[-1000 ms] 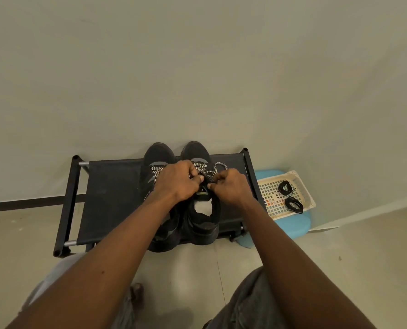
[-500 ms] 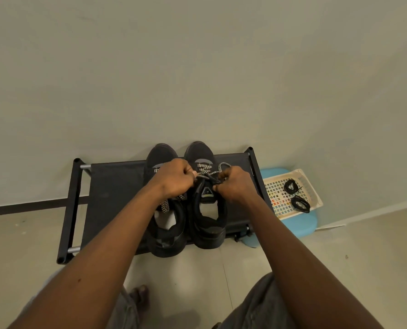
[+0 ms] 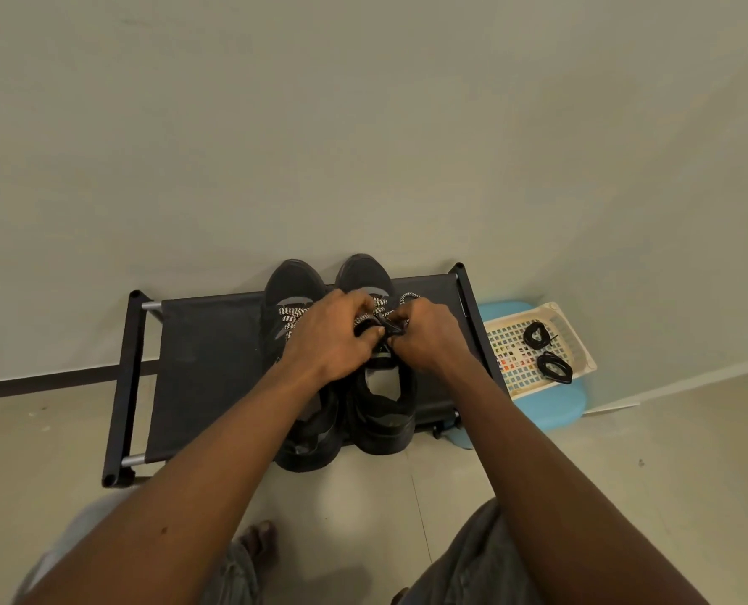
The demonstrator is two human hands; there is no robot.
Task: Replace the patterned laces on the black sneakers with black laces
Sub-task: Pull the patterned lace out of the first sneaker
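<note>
Patterned lace [image 3: 408, 296]: judged soft, light, limp; best pinched where it is tied, centre of frame.
Left hand [image 3: 335, 338]: curled, lace held.
Right hand [image 3: 431, 338]: curled, lace pinched.

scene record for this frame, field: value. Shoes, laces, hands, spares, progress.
shoes: two black sneakers side by side on black rack, toes toward the wall
patterned laces: threaded on both shoes
left hand: pinches the lace at the right-side shoe's knot
right hand: pinches at the same knot
black laces: two coils in basket on blue stool, untouched
progress: no lace pulled out yet
</note>
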